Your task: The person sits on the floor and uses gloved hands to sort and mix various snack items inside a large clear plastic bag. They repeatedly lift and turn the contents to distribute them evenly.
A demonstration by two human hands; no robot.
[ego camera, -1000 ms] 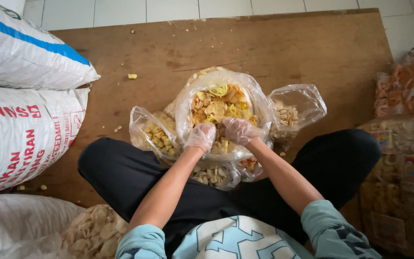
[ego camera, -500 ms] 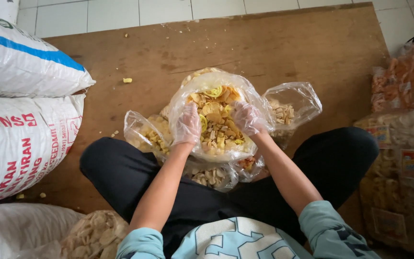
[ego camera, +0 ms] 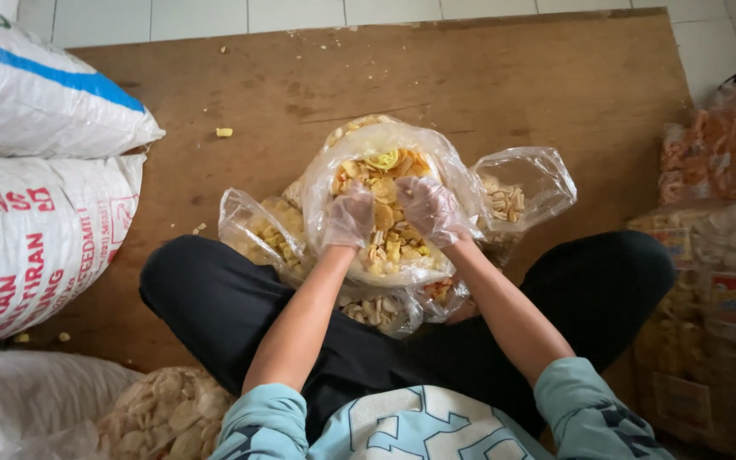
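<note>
**Both gloved hands back in the middle snack bag**

Broadly, a wooden board point(ego camera: 513, 85) on the tiled floor carries everything, with the person sitting cross-legged at its near edge. Two big white sacks point(ego camera: 36, 170) are stacked along its left edge, and clear packs of crackers point(ego camera: 726, 221) pile up at its right edge. A bag of pale round chips point(ego camera: 163, 413) lies by the near left corner.

Near the middle of the board, just in front of the knees, stands the large clear bag of mixed snacks point(ego camera: 385, 175), its mouth open upward. Smaller open bags crowd round it: one of yellow cubes point(ego camera: 261, 230) touching its left side, one of pale sticks point(ego camera: 513, 200) on its right, another of pale pieces point(ego camera: 376, 311) tucked under its near side.

Half a second ago the hands sat spread at the bag's two sides; now both have drawn inward over the contents. That looks like mixing or gathering going on, not yet finished. The left hand point(ego camera: 349, 215), in a thin plastic glove, is curled half-closed on the snacks; whether it actually grips any I cannot tell. The right hand point(ego camera: 429, 209), gloved too, lies loosely open, fingers spread on the pile.

A few crumbs point(ego camera: 225, 132) dot the far left part of the board.
</note>
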